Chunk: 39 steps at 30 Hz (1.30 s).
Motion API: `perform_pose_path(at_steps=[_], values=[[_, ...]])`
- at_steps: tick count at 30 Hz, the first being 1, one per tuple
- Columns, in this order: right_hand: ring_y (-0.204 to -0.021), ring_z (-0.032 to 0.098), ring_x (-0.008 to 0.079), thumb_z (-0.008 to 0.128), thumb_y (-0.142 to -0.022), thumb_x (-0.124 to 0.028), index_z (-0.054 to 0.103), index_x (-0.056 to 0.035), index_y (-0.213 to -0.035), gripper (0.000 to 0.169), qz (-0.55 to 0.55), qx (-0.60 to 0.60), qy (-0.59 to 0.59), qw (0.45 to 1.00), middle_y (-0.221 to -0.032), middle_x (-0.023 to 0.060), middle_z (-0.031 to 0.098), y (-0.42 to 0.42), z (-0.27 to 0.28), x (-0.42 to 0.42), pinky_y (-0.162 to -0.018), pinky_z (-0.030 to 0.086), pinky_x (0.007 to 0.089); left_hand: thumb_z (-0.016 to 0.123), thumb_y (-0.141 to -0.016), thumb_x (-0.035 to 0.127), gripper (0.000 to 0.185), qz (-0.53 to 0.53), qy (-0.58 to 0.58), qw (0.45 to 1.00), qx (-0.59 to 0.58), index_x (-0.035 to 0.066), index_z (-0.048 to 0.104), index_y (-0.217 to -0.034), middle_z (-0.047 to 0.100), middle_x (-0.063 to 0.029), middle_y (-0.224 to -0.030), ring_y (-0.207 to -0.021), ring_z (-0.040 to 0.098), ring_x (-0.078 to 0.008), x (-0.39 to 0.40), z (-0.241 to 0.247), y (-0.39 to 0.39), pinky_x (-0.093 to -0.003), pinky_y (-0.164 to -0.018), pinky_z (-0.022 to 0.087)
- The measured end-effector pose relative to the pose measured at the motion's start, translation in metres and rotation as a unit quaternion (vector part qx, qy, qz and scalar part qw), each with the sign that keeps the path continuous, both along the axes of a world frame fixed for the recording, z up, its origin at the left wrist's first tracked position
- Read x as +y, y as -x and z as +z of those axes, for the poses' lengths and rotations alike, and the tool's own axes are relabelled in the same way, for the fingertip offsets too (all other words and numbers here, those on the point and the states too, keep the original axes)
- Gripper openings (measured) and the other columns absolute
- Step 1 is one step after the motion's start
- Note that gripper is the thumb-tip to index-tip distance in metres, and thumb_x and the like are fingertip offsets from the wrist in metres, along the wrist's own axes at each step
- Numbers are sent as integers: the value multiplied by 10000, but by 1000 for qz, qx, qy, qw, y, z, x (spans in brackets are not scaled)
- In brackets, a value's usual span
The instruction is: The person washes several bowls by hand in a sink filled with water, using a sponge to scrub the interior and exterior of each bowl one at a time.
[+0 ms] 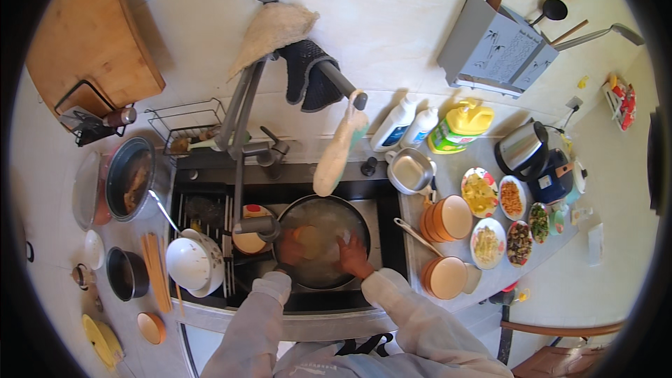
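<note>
A large round pan (326, 282) of cloudy water stands in the black sink (388, 273). My left hand (291, 249) reaches into its left side, partly under the water, beside a pale yellowish round thing (311, 241) that it touches or holds; the grip is blurred by the water. My right hand (353, 256) is at the pan's right side, fingers spread, near a small whitish thing that is too blurred to name. Left of the pan, under the grey faucet (258, 226), sits an orange-rimmed bowl (249, 243). A loofah (336, 157) hangs above the pan's back edge.
White bowls (191, 265) stand on the rack at left, near chopsticks (156, 273) and a dark pot (127, 274). At right are stacked orange bowls (455, 218), a metal-handled utensil (417, 236), plates of chopped food (488, 243) and a square steel container (410, 169). Bottles (394, 123) line the wall.
</note>
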State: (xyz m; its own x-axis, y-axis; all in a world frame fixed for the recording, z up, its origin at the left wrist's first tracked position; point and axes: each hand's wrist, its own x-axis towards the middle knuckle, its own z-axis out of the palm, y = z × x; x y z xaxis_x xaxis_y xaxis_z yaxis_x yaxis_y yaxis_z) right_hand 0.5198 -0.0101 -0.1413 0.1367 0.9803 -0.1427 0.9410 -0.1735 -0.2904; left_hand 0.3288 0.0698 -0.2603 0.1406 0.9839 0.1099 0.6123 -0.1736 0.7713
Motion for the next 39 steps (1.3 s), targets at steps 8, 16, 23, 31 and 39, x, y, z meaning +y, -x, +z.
perform_pose_path(at_steps=[8, 16, 23, 31, 39], values=[[-933, 550, 358, 659, -626, -312, 616, -111, -940, 376, -109, 253, 123, 953, -1021, 195, 567, 11, -56, 22, -767, 446, 416, 560, -678, 110, 537, 9, 160, 987, 16, 52, 414, -1191, 535, -194, -1083, -984, 521, -367, -23, 36, 12, -393, -830, 431], [-842, 577, 369, 652, -637, -363, 570, -57, -1023, 499, -283, 245, -7, 927, -950, 183, 604, 70, -60, 32, -735, 462, 428, 437, -850, 336, 372, 84, 160, 983, -26, 62, 476, -1098, 533, -224, -1041, -966, 510, -385, -39, 9, -19, -438, -819, 405], [-839, 581, 330, 573, -738, -291, 589, -44, -983, 348, -130, 395, 71, 907, -937, 179, 605, 62, -78, 39, -730, 464, 404, 368, -883, 477, 484, 87, 298, 941, -135, 37, 470, -1057, 539, -153, -973, -862, 556, -273, -38, 38, -26, -376, -731, 444], [-753, 605, 279, 580, -734, -299, 629, -62, -779, 247, 162, 358, 154, 906, -825, 166, 625, 28, -51, 45, -670, 465, 383, 388, -882, 431, 461, 38, 312, 929, -196, 58, 445, -1147, 537, -131, -1027, -883, 562, -264, -33, 104, -30, -347, -580, 524], [-820, 591, 267, 600, -664, -247, 656, -136, -775, 166, 287, -93, 23, 953, -939, 136, 586, 18, 11, 44, -652, 482, 382, 484, -856, 235, 442, -178, 303, 924, -149, 70, 358, -1247, 431, -109, -1212, -1064, 474, -232, -18, 65, -12, -325, -881, 428]])
